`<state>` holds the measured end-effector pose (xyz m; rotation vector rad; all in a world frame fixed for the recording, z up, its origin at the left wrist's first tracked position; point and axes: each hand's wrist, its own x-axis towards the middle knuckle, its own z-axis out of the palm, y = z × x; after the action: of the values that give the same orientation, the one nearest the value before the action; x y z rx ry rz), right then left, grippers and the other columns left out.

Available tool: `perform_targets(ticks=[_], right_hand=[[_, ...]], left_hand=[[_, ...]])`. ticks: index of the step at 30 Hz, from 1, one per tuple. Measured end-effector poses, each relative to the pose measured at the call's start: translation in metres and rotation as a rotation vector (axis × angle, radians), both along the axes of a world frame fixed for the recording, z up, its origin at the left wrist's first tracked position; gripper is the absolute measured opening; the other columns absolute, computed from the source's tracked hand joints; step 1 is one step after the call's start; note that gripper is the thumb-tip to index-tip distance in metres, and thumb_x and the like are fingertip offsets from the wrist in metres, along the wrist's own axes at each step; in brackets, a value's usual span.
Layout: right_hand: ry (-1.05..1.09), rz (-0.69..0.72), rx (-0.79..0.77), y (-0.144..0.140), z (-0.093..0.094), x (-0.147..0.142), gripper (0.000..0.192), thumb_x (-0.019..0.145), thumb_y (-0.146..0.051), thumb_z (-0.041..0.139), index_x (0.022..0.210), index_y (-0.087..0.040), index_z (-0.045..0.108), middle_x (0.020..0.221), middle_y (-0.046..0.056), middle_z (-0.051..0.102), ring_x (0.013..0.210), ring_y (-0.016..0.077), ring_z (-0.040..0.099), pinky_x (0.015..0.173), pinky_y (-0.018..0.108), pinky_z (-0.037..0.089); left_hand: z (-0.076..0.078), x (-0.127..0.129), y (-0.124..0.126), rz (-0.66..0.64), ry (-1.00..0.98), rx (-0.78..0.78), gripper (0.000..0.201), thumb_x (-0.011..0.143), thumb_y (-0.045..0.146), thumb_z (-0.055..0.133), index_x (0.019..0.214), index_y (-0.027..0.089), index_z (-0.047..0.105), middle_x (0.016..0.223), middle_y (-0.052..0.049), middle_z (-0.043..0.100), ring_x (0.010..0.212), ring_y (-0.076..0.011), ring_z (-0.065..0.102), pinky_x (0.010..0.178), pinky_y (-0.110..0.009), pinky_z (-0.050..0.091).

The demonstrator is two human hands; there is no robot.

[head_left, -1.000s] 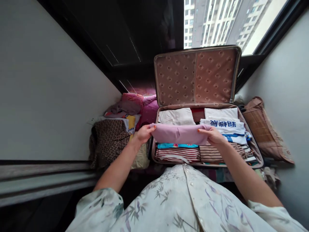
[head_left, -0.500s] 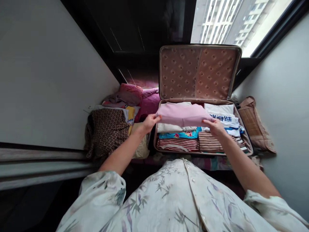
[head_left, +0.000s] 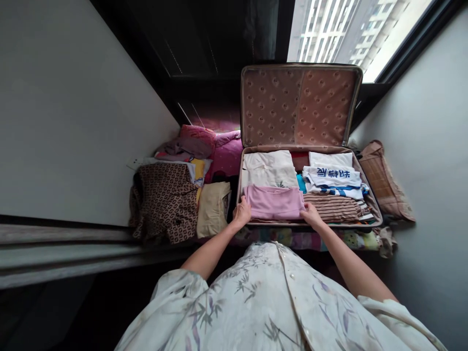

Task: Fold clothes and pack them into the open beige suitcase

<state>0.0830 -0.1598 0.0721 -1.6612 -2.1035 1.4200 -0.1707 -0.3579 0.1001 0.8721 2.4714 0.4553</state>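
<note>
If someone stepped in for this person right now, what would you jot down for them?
Left hand: gripping the left edge of the folded pink garment.
Right hand: gripping its right edge.
The pink garment lies flat in the front left of the open suitcase, on top of other folded clothes.
Done: suitcase already holds folded stacks, such as the white shirt with blue print and the striped top.
Left: a brown patterned garment and a beige one lie outside, left of the case.

Pale walls (head_left: 66, 122), apparently daylit window (head_left: 340, 34)
</note>
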Motion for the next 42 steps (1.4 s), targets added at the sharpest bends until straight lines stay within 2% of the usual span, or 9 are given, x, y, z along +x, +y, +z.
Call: perform_targets(ticks=[5, 8, 12, 15, 24, 30, 36, 39, 42], right_hand=[[-0.326, 0.217, 0.132, -0.009, 0.001, 0.006, 0.057, 0.076, -0.018, 0.057, 0.133, -0.011, 0.054, 0.115, 0.018, 0.07, 0.105, 0.0291, 0.066, 0.089, 0.034, 0.045], [-0.477, 0.356, 0.205, -0.018, 0.008, 0.006, 0.065, 0.084, -0.018, 0.051, 0.148, -0.013, 0.043, 0.119, 0.019, 0.069, 0.111, 0.0326, 0.065, 0.095, 0.042, 0.044], [-0.529, 0.427, 0.518, -0.036, 0.022, 0.0, 0.067, 0.094, -0.026, 0.046, 0.159, -0.018, 0.034, 0.135, 0.024, 0.06, 0.121, 0.0383, 0.057, 0.101, 0.055, 0.042], [-0.464, 0.528, 0.684, -0.047, 0.027, -0.014, 0.066, 0.097, -0.037, 0.051, 0.161, -0.031, 0.035, 0.163, 0.018, 0.033, 0.141, 0.0415, 0.039, 0.103, 0.058, 0.042], [-0.466, 0.762, 0.495, -0.024, -0.018, -0.042, 0.086, 0.087, -0.059, 0.066, 0.162, -0.042, 0.027, 0.174, 0.011, 0.007, 0.156, 0.0444, 0.01, 0.112, 0.063, 0.033], [-0.47, 0.825, 0.556, -0.014, -0.025, -0.04, 0.095, 0.083, -0.061, 0.07, 0.163, -0.039, 0.024, 0.174, 0.012, 0.005, 0.156, 0.0445, 0.009, 0.114, 0.063, 0.029], [-0.477, 0.886, 0.644, -0.01, -0.006, -0.018, 0.081, 0.087, -0.043, 0.068, 0.16, -0.038, 0.035, 0.17, 0.014, 0.02, 0.152, 0.0429, 0.023, 0.112, 0.06, 0.033], [-0.4, 0.872, 0.706, -0.012, -0.012, -0.001, 0.066, 0.092, -0.038, 0.06, 0.156, -0.037, 0.044, 0.164, 0.017, 0.033, 0.139, 0.0422, 0.041, 0.101, 0.058, 0.044], [-0.223, 0.894, 0.731, -0.013, -0.028, 0.008, 0.052, 0.094, -0.031, 0.054, 0.146, -0.03, 0.058, 0.144, 0.019, 0.052, 0.117, 0.0352, 0.057, 0.092, 0.051, 0.052]], left_hand=[[-0.006, 0.013, -0.02, -0.182, 0.126, -0.02, 0.055, 0.098, 0.019, 0.044, 0.151, 0.006, 0.046, 0.099, -0.024, 0.073, 0.102, -0.0335, 0.071, 0.099, -0.044, 0.046], [-0.003, 0.021, -0.02, -0.25, 0.272, 0.008, 0.058, 0.095, 0.012, 0.043, 0.153, 0.01, 0.046, 0.123, -0.028, 0.067, 0.119, -0.0363, 0.063, 0.108, -0.053, 0.04], [0.0, 0.031, -0.013, -0.4, 0.418, 0.139, 0.064, 0.096, 0.023, 0.053, 0.158, 0.018, 0.041, 0.163, -0.023, 0.035, 0.152, -0.0407, 0.029, 0.12, -0.06, 0.027], [-0.008, 0.034, -0.005, -0.484, 0.394, 0.195, 0.076, 0.093, 0.039, 0.064, 0.161, 0.022, 0.035, 0.172, -0.017, 0.012, 0.158, -0.0441, 0.005, 0.123, -0.066, 0.017], [-0.051, -0.003, 0.02, -0.695, 0.198, -0.068, 0.12, 0.07, 0.062, 0.084, 0.166, 0.029, 0.02, 0.172, -0.02, -0.006, 0.154, -0.0535, -0.012, 0.114, -0.08, 0.005], [-0.05, -0.009, 0.023, -0.761, 0.278, -0.1, 0.118, 0.068, 0.061, 0.086, 0.164, 0.034, 0.023, 0.172, -0.02, -0.003, 0.155, -0.052, -0.008, 0.11, -0.083, 0.0], [-0.022, -0.017, -0.016, -0.591, 0.243, 0.152, 0.079, 0.08, 0.031, 0.081, 0.153, 0.025, 0.05, 0.17, -0.016, 0.015, 0.157, -0.0433, 0.012, 0.123, -0.062, 0.022], [-0.024, -0.023, -0.061, -0.209, 0.268, 0.383, 0.047, 0.093, 0.025, 0.06, 0.14, 0.018, 0.06, 0.157, -0.017, 0.038, 0.147, -0.0298, 0.038, 0.121, -0.046, 0.036], [-0.044, -0.026, -0.108, 0.235, 0.261, 0.378, 0.034, 0.092, 0.018, 0.056, 0.124, 0.016, 0.067, 0.131, -0.016, 0.056, 0.13, -0.0268, 0.056, 0.114, -0.043, 0.045]])
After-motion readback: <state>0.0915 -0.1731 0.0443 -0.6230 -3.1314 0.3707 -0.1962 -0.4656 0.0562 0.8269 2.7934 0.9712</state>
